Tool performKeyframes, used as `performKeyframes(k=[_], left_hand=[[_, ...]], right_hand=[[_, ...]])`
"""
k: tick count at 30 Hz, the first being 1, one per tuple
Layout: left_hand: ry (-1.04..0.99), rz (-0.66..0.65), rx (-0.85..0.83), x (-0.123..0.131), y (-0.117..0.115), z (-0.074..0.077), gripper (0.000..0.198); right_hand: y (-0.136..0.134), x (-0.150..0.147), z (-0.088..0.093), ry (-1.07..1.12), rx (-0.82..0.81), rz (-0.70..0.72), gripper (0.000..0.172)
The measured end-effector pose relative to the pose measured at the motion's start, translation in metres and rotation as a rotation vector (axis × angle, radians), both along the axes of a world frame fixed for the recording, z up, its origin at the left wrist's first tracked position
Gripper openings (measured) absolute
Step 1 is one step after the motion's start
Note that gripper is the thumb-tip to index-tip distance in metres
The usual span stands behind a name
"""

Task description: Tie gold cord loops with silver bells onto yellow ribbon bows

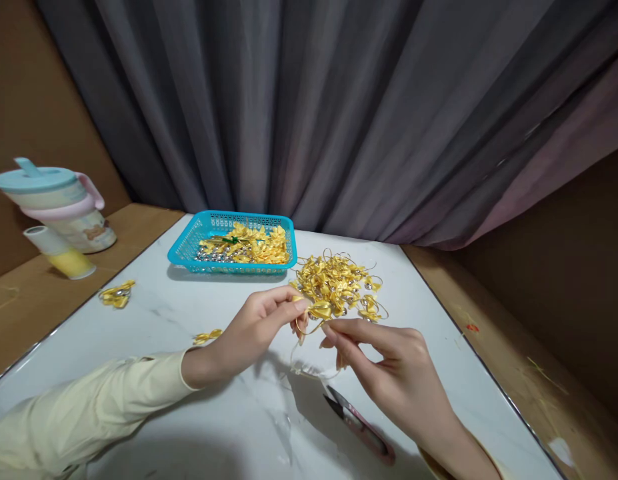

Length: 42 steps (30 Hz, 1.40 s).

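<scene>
Between thumb and fingers my left hand [271,317] pinches a yellow ribbon bow [319,309]. A thin gold cord [309,331] loops down from the bow, and my right hand [383,353] pinches its other end. Just beyond both hands lies a pile of yellow bows [333,277] with gold cord loops and small silver bells. Thread snips [361,427] with dark blades rest on the table below my right hand. Pale thread [309,370] lies beneath my hands.
A blue basket [176,257] with yellow bows and silver bells stands at the back of the white table [199,420]. Loose bows [117,293] lie at left. A lidded cup [73,207] and a spool of yellow thread [71,260] stand far left; a grey curtain [289,100] hangs behind.
</scene>
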<state>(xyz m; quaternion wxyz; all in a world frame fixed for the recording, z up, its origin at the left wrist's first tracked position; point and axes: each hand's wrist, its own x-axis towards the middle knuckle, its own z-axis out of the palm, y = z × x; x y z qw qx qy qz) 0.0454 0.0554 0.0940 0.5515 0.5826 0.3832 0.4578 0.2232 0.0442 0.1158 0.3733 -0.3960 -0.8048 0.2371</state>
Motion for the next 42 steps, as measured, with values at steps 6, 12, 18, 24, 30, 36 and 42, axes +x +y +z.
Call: performKeyframes(k=[6,12,18,24,30,36,42], left_hand=[[-0.074,-0.039,-0.027,-0.001,0.001,-0.003,0.027],[-0.102,-0.085,-0.079,-0.002,0.001,-0.004,0.026],[-0.089,-0.098,-0.073,-0.003,0.002,-0.005,0.026],[0.003,-0.080,-0.040,-0.001,0.000,0.001,0.026],[0.070,-0.084,0.019,-0.002,-0.002,0.005,0.026],[0.108,-0.116,0.060,-0.003,-0.003,0.002,0.026],[0.120,-0.152,0.040,-0.003,-0.002,0.000,0.026]], right_hand=[[0.002,0.002,-0.002,-0.020,0.063,0.011,0.019],[0.002,0.004,-0.003,-0.012,0.136,0.018,0.018],[0.000,0.006,-0.003,-0.040,0.165,0.033,0.019],[-0.001,0.007,-0.001,-0.044,0.141,0.044,0.020],[-0.004,0.006,0.005,-0.031,0.041,0.052,0.019],[-0.005,0.007,0.007,-0.049,0.042,0.052,0.020],[-0.004,0.010,0.006,-0.104,0.022,0.058,0.020]])
